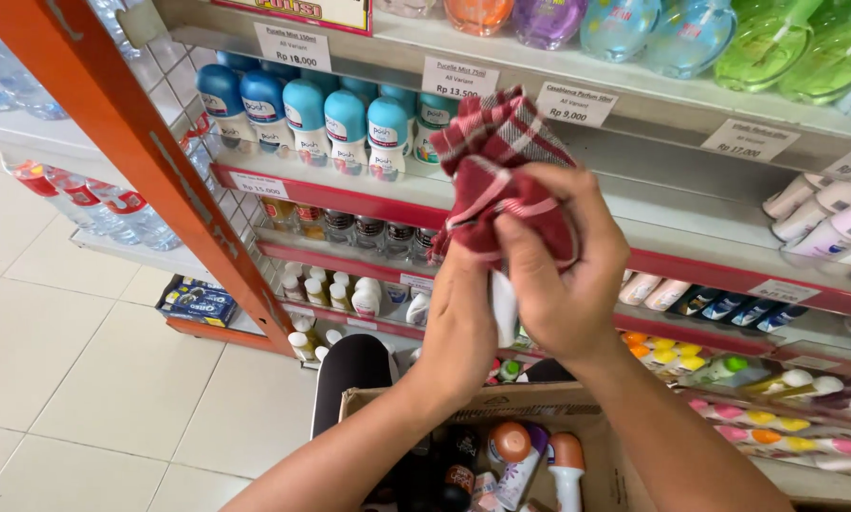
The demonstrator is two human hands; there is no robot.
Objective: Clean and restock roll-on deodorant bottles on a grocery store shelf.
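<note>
L hand [458, 322]: raised, fingers clamped on white plastic bottle [504, 305].
R hand [563, 275]: fingers clamped on red-white checked cloth [501, 161].
Behind: white metal shelf [634, 204] w/ teal-capped bottles [335, 128].
Below: brown cardboard box [501, 403].

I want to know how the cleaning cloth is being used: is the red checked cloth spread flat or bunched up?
Bunched up: the red checked cloth is crumpled between the left hand and right hand, wrapped around a small white item.

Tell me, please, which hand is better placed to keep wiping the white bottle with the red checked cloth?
Probably the right hand: it grips the red checked cloth, while the left hand holds the white bottle beneath.
</note>
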